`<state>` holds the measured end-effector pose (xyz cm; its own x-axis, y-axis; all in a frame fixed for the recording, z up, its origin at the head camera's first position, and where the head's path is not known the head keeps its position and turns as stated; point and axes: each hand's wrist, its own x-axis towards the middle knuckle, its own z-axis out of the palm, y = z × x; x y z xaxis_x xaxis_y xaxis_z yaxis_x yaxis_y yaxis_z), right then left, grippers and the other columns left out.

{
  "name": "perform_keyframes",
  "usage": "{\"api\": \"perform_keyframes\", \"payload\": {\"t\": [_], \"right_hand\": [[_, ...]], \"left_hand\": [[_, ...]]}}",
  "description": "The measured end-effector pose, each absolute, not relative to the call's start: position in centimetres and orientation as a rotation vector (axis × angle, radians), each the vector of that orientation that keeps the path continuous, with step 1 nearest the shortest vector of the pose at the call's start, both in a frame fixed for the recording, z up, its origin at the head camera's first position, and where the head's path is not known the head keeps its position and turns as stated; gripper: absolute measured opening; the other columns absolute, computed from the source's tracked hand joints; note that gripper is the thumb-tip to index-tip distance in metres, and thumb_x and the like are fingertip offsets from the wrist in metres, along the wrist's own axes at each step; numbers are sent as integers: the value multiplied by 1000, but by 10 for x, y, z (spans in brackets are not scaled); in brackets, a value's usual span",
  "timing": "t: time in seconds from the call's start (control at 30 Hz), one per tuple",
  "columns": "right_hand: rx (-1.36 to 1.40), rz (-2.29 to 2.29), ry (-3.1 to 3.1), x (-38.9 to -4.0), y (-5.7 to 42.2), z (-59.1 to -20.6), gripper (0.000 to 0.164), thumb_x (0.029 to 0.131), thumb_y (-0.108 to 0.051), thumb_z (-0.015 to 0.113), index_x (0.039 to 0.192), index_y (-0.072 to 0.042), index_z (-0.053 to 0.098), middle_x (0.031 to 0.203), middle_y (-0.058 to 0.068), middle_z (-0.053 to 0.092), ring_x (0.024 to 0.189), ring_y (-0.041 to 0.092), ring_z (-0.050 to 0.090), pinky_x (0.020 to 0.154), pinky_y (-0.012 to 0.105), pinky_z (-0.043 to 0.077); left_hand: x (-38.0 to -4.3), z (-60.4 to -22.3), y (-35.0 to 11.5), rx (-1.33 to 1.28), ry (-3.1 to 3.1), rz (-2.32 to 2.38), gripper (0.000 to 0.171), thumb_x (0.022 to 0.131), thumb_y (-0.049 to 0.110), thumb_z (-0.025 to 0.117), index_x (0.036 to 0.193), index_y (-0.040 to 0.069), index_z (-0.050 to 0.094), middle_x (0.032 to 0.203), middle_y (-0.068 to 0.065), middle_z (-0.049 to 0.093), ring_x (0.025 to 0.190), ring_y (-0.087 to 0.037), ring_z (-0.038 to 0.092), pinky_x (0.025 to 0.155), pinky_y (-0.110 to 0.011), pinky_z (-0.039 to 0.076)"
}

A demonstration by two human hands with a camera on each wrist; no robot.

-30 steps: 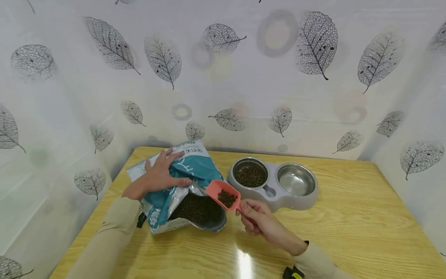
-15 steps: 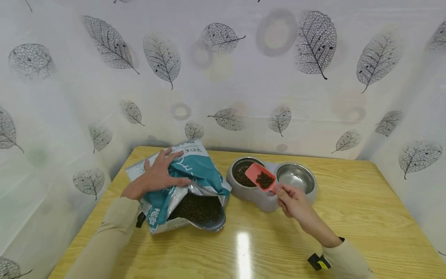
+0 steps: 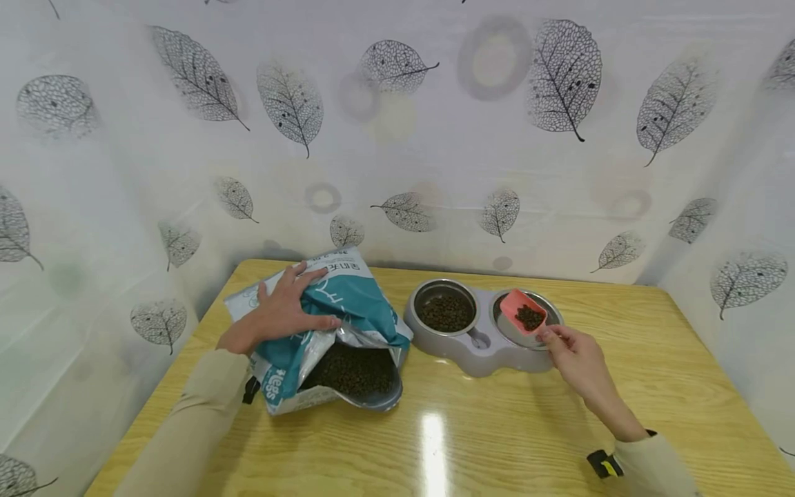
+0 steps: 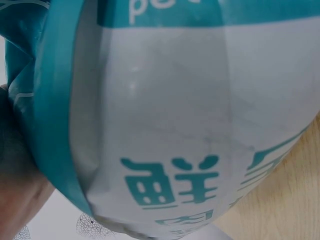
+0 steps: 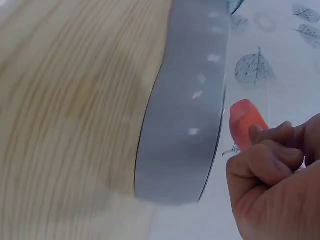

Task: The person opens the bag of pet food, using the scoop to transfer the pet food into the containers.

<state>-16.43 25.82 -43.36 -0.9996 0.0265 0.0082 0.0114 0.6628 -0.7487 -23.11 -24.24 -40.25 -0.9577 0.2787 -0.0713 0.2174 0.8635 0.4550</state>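
My right hand [image 3: 580, 362] pinches the handle of a pink scoop [image 3: 514, 304], which carries a small heap of brown kibble [image 3: 529, 317]. In the head view the scoop overlaps the right steel bowl [image 3: 555, 312] of a grey double pet feeder [image 3: 491, 362]. The right wrist view shows the scoop [image 5: 245, 120] above the feeder's grey side [image 5: 185, 110]. Spread fingers of my left hand [image 3: 282, 310] rest on a teal and white pet food bag [image 3: 357, 304]. It lies on its side, its mouth open toward me with kibble inside. The bag [image 4: 165, 100] fills the left wrist view.
The feeder's left bowl [image 3: 446, 310] holds brown kibble. Everything stands on a light wooden table [image 3: 497, 435]. A pale curtain [image 3: 435, 138] printed with leaves hangs behind and along both sides.
My right hand has carried the loaded scoop rightward from the bag's mouth, past the left bowl, to over the right bowl. The left hand and the bag have stayed in place.
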Motion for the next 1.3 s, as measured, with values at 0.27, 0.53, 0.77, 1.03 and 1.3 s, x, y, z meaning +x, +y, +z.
{"api": "perform_keyframes", "payload": {"t": [0.27,0.53,0.77,1.03,1.3], "right_hand": [[220,675,-2677,-164,271,-454,20,102,-13,62,92,3,69,56,-1,42,49,4,26,48,22,24],[288,363,-2567,-166,273,-466,13,92,-6,73,84,-1,64,54,-2,39,49,9,29,43,23,21],[329,273,-2469,-163,272,-466,13,86,-2,77,88,1,64,55,1,41,48,10,27,41,22,20],[176,748,-2603,-159,258,-458,19,101,-14,64,103,4,73,59,-2,45,51,2,29,47,22,25],[71,1291,-2744,-151,242,-452,36,108,-32,53,108,-1,69,67,0,53,56,6,44,50,25,38]], "left_hand": [[-232,-402,-243,380,2907,664,107,80,73,72,164,28,24,171,-21,5,156,-51,11,110,-85,-9],[-231,-405,-243,384,2902,671,107,79,74,72,164,29,24,172,-20,4,156,-50,11,110,-85,-8],[-232,-404,-243,385,2903,671,106,80,73,71,164,29,24,172,-19,4,156,-51,11,111,-85,-9],[-231,-402,-242,380,2906,663,106,80,73,72,164,28,25,171,-20,5,156,-51,11,110,-85,-8],[-232,-403,-242,374,2907,664,106,80,72,72,164,27,25,171,-21,6,156,-51,11,110,-85,-7]]}}
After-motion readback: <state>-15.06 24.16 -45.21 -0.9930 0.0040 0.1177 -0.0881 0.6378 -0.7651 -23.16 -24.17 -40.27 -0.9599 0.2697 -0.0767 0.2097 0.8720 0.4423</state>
